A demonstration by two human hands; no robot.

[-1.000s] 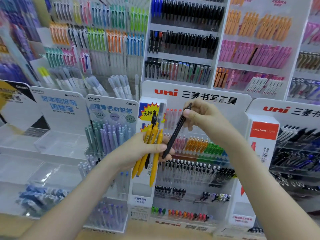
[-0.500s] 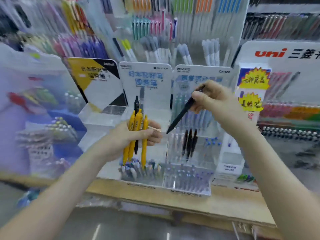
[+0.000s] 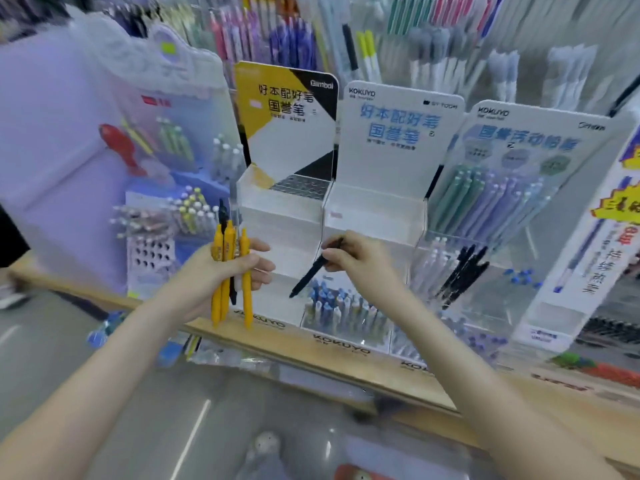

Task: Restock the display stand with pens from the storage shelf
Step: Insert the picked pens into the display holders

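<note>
The right hand [image 3: 356, 258] pinched a black pen [image 3: 313, 268] near its upper end. If the angle were misjudged, the tip might jam against the clear wall of the stand [image 3: 374, 216] — or the yellow pens [image 3: 246, 299], gripped upright in the left hand [image 3: 221, 275], might slip. The black pen slanted down and left from the fingers — just before the lower tier.

Three yellow pens [image 3: 217, 306] bunched with a dark one stand upright in the left hand [image 3: 197, 275], while a single black pen [image 3: 310, 273] slants tip-down from the right hand [image 3: 360, 261] before the clear tiered display stand [image 3: 374, 209].
</note>
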